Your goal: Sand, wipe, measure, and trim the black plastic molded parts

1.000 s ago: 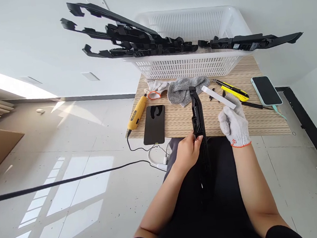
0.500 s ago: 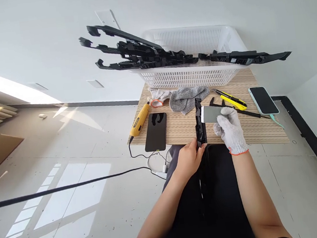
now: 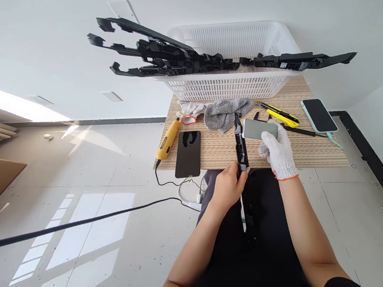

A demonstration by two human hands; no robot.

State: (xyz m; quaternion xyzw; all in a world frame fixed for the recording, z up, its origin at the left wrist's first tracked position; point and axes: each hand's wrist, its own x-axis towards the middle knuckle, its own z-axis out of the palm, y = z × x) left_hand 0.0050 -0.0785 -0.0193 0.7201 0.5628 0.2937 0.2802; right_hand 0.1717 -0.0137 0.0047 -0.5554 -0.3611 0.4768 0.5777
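My bare left hand (image 3: 229, 185) is closed around a long black plastic trim piece (image 3: 241, 144), which stands upright in view, its far end over the table and its near end reaching down over my lap. In a white knit glove with an orange cuff, my right hand (image 3: 278, 152) grips a flat grey rectangular pad (image 3: 259, 129) with a white edge. The pad's left end is right beside the trim piece; whether they touch I cannot tell. Behind the right hand lie a black caliper-like tool (image 3: 302, 131) and a yellow utility knife (image 3: 281, 115).
A white plastic basket (image 3: 219, 85) with several black trim pieces (image 3: 168, 58) stands at the table's back. On the table (image 3: 213, 155) lie a grey cloth (image 3: 221, 115), a glove (image 3: 189, 109), a corded yellow rotary tool (image 3: 168, 141), a dark phone (image 3: 188, 154) and another phone (image 3: 319, 115).
The grey pad has tilted, showing more of its flat face. The trim piece has turned slightly, and its lower part over my lap shows more. The whole view has shifted a little.
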